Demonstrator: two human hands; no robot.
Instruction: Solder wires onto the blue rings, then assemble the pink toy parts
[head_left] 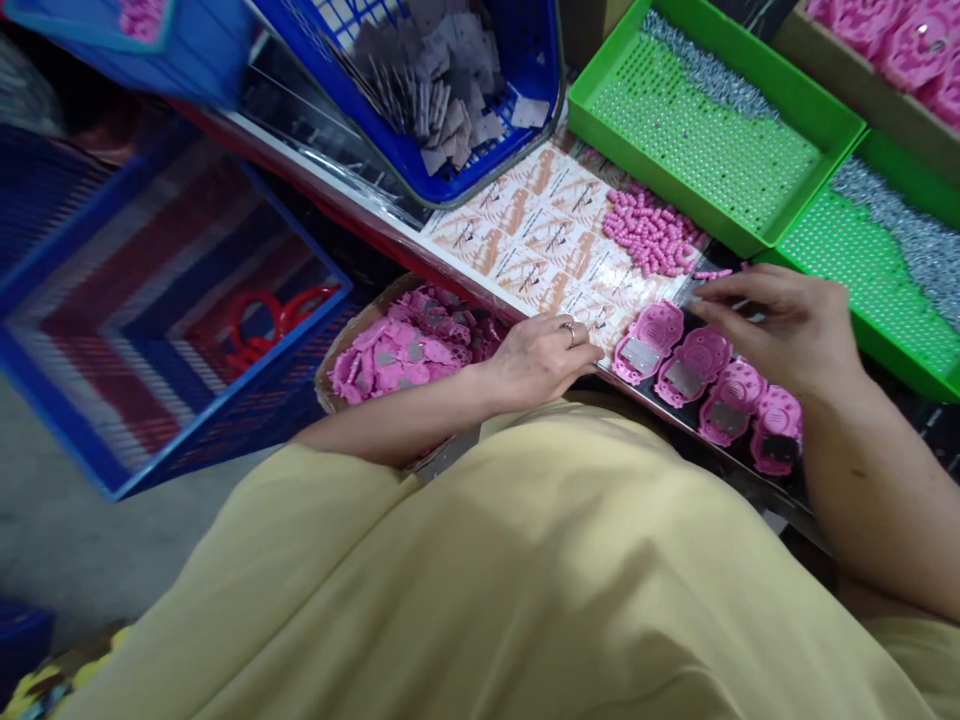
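Several pink plastic shell halves (685, 366) with grey plates in them lie in a slanting row along the table's near edge. Left of the row, my left hand (544, 358), with a ring on it, rests at the edge with its fingers extended and nothing visible in them. Over the upper side of the row, my right hand (780, 315) has thumb and fingers drawn together in a pinch; whatever is between the tips is too small to make out. Just beyond those fingertips are a few small pink pieces (712, 274), beside a pile of pink pegs (649, 230).
Green perforated trays (720, 195) holding small metal screws stand at the upper right, near a box of pink parts (900, 45). A blue basket (551, 60) contains thin grey plates. Below the table edge sit a box of pink pieces (405, 350) and a blue crate (112, 490).
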